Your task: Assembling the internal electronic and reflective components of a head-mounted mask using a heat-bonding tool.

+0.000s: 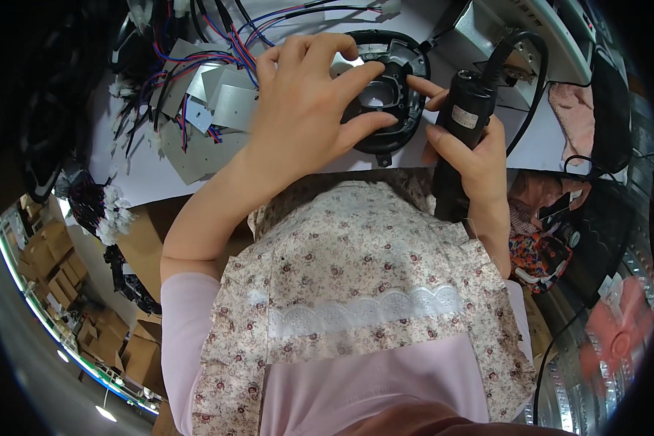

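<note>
A black oval plastic housing (419, 102) lies on the white table in front of me, with a black inner frame around a round, shiny middle. My left hand (309, 102) reaches over its left side. Thumb and index finger press on the inner frame and steady the piece; the other fingers curl above its far left part. In my right hand (479, 149) is a black electric screwdriver (466, 102), held with its corded end up and toward the far side. The right index fingertip touches the housing's right edge. The screwdriver's tip is out of sight.
Metal plates (236, 107) and bundled red, blue and black wires (232, 45) lie left of the housing. A white device (538, 33) stands at the far right, near a pink cloth (572, 120). The screwdriver's black cord (543, 80) loops beside my right hand. White connectors (115, 214) hang off the left edge.
</note>
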